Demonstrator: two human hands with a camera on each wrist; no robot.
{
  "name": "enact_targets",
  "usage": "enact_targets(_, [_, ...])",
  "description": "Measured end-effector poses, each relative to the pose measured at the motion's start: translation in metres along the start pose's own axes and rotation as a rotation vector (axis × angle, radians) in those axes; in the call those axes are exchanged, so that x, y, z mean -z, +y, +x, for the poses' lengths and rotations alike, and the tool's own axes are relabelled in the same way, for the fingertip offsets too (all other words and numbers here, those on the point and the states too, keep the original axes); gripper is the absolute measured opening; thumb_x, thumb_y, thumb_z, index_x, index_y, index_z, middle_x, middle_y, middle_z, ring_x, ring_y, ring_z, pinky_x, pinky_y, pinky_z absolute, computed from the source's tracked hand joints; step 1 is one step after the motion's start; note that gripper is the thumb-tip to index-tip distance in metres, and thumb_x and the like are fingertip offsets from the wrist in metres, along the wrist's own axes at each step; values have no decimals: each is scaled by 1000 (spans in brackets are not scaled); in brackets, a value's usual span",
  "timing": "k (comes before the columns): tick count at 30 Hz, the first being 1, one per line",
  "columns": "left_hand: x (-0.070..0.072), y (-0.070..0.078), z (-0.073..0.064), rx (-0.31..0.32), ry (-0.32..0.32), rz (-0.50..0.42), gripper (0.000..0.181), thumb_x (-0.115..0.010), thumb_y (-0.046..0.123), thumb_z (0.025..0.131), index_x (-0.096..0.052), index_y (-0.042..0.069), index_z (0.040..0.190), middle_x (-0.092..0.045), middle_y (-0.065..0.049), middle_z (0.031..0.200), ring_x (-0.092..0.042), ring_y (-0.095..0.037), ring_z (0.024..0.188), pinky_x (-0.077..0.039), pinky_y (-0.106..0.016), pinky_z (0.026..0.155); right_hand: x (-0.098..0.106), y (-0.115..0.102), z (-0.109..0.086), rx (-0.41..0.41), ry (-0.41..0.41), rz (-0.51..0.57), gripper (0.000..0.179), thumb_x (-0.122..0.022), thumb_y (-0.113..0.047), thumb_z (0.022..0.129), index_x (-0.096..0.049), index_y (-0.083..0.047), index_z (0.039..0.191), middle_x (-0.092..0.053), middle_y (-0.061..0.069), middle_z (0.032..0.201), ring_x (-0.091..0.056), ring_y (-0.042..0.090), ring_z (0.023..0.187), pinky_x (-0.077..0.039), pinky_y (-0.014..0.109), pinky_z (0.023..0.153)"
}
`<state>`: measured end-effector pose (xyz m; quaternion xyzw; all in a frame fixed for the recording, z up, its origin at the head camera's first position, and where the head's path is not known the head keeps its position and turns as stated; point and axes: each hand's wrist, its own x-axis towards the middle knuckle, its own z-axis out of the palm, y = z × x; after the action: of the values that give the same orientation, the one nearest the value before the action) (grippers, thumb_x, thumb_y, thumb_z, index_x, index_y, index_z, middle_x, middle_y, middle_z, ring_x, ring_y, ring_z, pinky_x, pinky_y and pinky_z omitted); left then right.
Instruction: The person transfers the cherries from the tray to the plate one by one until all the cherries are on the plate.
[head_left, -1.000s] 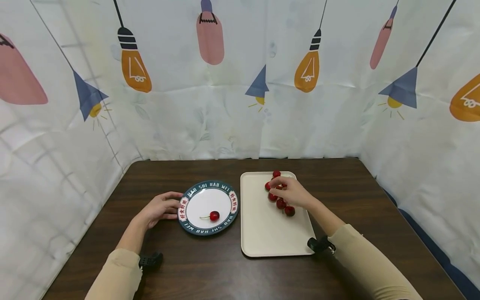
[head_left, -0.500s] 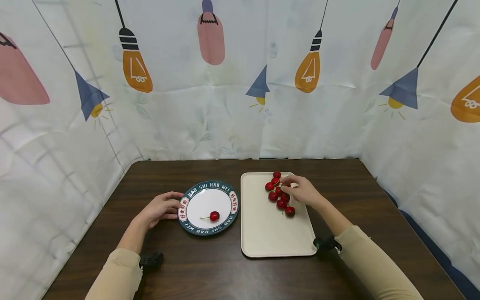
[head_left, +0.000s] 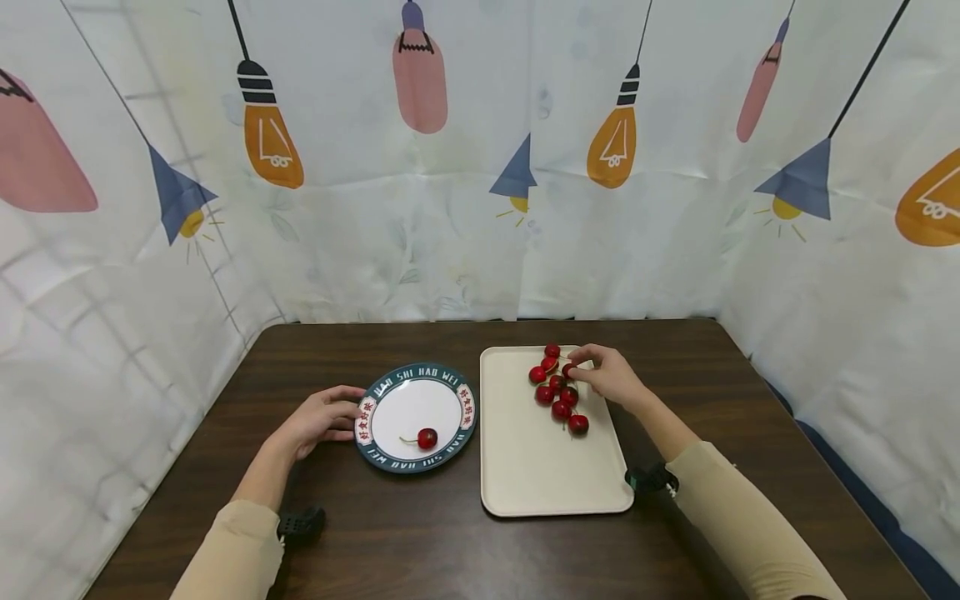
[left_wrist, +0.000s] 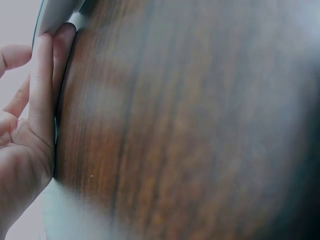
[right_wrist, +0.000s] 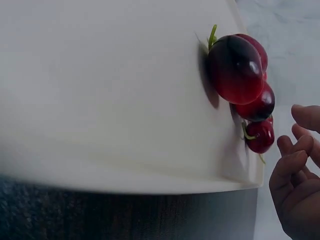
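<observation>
From my remote seat, the head camera shows a brown counter (head_left: 397, 533) with a round plate (head_left: 431, 404) and, just to its right, a cream rectangular tray (head_left: 543, 467). The left hand (head_left: 326, 417) is beside the plate, its fingers (left_wrist: 42, 75) extended and touching the left rim, not clenched. A lone cherry (head_left: 427, 438) lies on the plate's white centre, near side, stem pointing left.

The right hand (head_left: 609, 379) reaches over the tray's far right edge. Its fingers (right_wrist: 302, 117) are bent, with a dark red cherry (head_left: 567, 371) right at the tips; I cannot tell whether they grasp it or are merely beside it. The other cherries (head_left: 543, 394) sit in a bunch on the tray, running from the far edge towards me. Both sleeves (head_left: 232, 550) are beige. Behind hangs a pale curtain (head_left: 457, 242) printed with lamps.
</observation>
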<state>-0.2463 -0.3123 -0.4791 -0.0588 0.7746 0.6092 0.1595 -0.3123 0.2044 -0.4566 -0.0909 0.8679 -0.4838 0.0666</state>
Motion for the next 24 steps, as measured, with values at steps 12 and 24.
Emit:
enact_targets(12, [-1, 1, -1, -4, -1, -8, 54, -66, 18, 100, -47, 0, 148, -63, -17, 117, -69, -25, 92, -62, -36, 79, -2, 7, 12, -34, -31, -82, 34, -72, -13, 96, -65, -4, 128, -62, 18, 129, -55, 24, 77, -52, 31, 61])
enact_targets(24, [-1, -1, -1, -17, 2, 4, 54, -65, 18, 101, -46, -1, 148, -63, -16, 116, -69, -24, 90, -62, -35, 78, -7, 9, 18, -31, -46, -165, 32, -73, -8, 93, -65, -4, 124, -64, 18, 123, -59, 32, 105, -54, 37, 73])
